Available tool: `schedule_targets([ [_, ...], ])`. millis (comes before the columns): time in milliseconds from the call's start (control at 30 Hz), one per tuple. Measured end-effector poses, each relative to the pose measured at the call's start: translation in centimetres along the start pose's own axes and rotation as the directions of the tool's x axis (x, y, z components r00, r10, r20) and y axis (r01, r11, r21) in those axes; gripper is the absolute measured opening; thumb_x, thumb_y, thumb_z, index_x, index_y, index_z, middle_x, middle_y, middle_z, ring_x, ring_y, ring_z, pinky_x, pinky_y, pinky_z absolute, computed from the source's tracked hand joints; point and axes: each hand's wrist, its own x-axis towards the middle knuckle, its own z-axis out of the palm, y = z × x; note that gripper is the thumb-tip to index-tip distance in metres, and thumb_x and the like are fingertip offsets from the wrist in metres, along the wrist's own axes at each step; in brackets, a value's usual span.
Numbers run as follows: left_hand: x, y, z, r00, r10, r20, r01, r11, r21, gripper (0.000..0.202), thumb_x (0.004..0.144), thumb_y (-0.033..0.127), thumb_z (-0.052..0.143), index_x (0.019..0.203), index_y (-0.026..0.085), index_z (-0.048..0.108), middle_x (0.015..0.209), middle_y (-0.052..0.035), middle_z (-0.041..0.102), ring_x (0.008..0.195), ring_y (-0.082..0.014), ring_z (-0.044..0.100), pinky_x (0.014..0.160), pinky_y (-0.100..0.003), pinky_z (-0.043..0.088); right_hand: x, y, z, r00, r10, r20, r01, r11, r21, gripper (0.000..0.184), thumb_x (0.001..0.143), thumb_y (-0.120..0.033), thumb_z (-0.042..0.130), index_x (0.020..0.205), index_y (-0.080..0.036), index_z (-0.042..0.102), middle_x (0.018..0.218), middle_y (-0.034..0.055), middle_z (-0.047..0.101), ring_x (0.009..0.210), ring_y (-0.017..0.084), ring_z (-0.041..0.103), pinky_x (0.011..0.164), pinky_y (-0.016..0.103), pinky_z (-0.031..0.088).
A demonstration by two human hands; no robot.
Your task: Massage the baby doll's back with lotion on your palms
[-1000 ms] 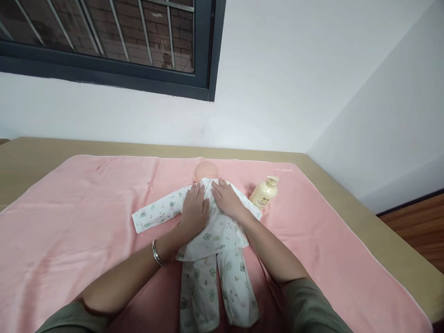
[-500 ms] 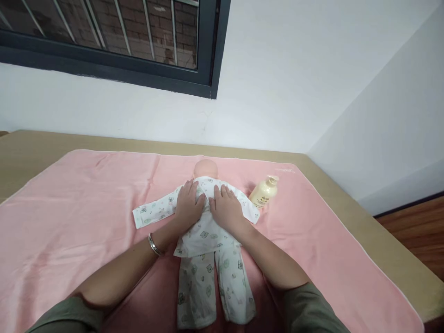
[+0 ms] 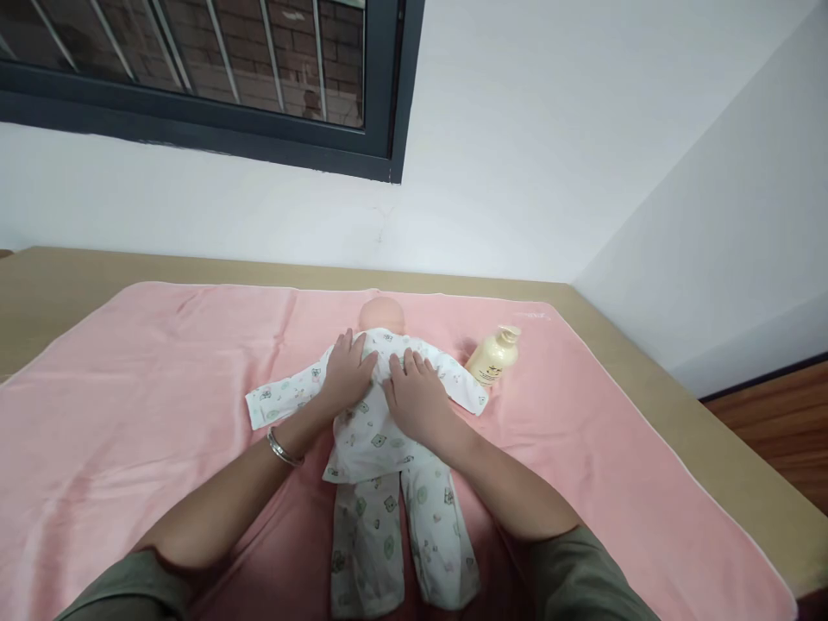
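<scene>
A baby doll (image 3: 383,312) lies face down on a pink towel (image 3: 142,388), dressed in a white printed top and trousers (image 3: 388,517). Its bare head points toward the wall. My left hand (image 3: 346,373) lies flat on the doll's upper back on the left side, fingers stretched out. My right hand (image 3: 417,395) rests flat on the back just right of it, fingers also spread. A silver bangle (image 3: 282,448) sits on my left wrist. Neither hand holds anything.
A cream lotion bottle (image 3: 494,355) lies on the towel to the right of the doll's sleeve. The towel covers a tan mattress (image 3: 711,448). White walls and a dark-framed window (image 3: 381,95) stand behind; wooden floor (image 3: 776,423) shows at the right.
Both hands have slid a little over the doll's back: the left slightly up toward the shoulder, the right slightly down and left. The doll and bottle stay put.
</scene>
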Motion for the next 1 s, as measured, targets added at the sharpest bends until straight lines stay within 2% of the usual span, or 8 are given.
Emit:
schedule_targets([
  [67,-0.3,0.4,0.0,1.0,-0.002,-0.001,0.002,1.0,0.023,0.036,0.096,0.029,0.037,0.122,0.018,0.059,0.139,-0.019,0.056,0.143,-0.0382,0.037,0.111,-0.068,0.032,0.5,0.4,-0.3,1.0,0.012,0.023,-0.012,0.999,0.037,0.052,0.104,-0.035,0.03,0.147,-0.009,0.043,0.15,0.0242,0.045,0.142,0.034,0.038,0.115,0.051,0.028],
  [133,-1.4,2.0,0.1,0.997,-0.075,-0.023,0.076,0.996,0.047,0.043,0.097,0.031,0.036,0.133,0.015,0.053,0.147,-0.0209,0.048,0.145,-0.0387,0.033,0.112,-0.066,0.032,2.0,1.6,-0.4,0.997,0.044,0.065,-0.049,0.995,0.09,0.053,0.105,-0.038,0.027,0.148,-0.011,0.042,0.151,0.0218,0.044,0.144,0.032,0.036,0.114,0.052,0.029],
  [267,-2.5,4.0,0.0,0.994,-0.111,0.0,0.111,0.992,0.061,0.047,0.097,0.033,0.037,0.14,0.018,0.049,0.154,-0.0175,0.041,0.146,-0.0375,0.031,0.113,-0.061,0.033,3.7,2.8,0.0,0.994,0.079,0.076,-0.088,0.988,0.125,0.055,0.106,-0.037,0.026,0.152,-0.009,0.035,0.156,0.0217,0.037,0.147,0.032,0.03,0.116,0.053,0.025],
  [367,-1.2,2.6,0.0,0.995,-0.099,0.017,0.098,0.994,0.042,0.043,0.096,0.033,0.037,0.132,0.018,0.055,0.143,-0.0179,0.053,0.14,-0.0364,0.04,0.11,-0.061,0.035,1.9,1.4,0.6,0.999,0.041,0.005,-0.041,0.996,0.077,0.053,0.104,-0.033,0.03,0.151,-0.008,0.037,0.154,0.023,0.039,0.146,0.034,0.031,0.117,0.053,0.025],
  [500,0.4,0.9,0.4,0.982,-0.188,-0.004,0.188,0.981,0.05,0.047,0.097,0.036,0.032,0.131,0.012,0.054,0.13,-0.0225,0.061,0.127,-0.0356,0.053,0.103,-0.06,0.042,-0.1,-0.1,0.6,0.999,-0.01,-0.053,0.011,0.999,0.032,0.051,0.103,-0.034,0.034,0.148,-0.012,0.044,0.152,0.0208,0.044,0.143,0.035,0.037,0.115,0.051,0.029],
  [600,-0.4,2.1,0.4,0.981,-0.19,-0.034,0.192,0.977,0.093,0.049,0.098,0.036,0.033,0.139,0.013,0.049,0.139,-0.0223,0.054,0.133,-0.0357,0.047,0.107,-0.059,0.038,1.5,1.1,0.5,0.999,0.029,-0.014,-0.028,0.998,0.063,0.051,0.105,-0.037,0.029,0.146,-0.013,0.046,0.15,0.0192,0.046,0.142,0.034,0.038,0.114,0.05,0.03],
  [733,-1.7,3.8,-0.1,0.99,-0.142,0.015,0.139,0.98,0.143,0.05,0.097,0.035,0.035,0.143,0.016,0.046,0.152,-0.0193,0.043,0.143,-0.0357,0.036,0.113,-0.057,0.033,4.1,3.2,1.0,0.998,0.053,0.02,-0.055,0.99,0.133,0.052,0.106,-0.038,0.025,0.149,-0.015,0.042,0.156,0.0165,0.04,0.145,0.032,0.033,0.116,0.051,0.027],
  [1000,-0.5,1.4,0.6,0.971,-0.235,-0.05,0.238,0.968,0.083,0.051,0.098,0.038,0.034,0.138,0.011,0.051,0.143,-0.022,0.052,0.139,-0.0366,0.041,0.114,-0.061,0.03,2.0,1.8,2.2,0.995,0.085,-0.051,-0.074,0.98,0.182,0.056,0.105,-0.04,0.026,0.154,-0.014,0.033,0.16,0.0171,0.031,0.15,0.032,0.021,0.119,0.052,0.02],
])
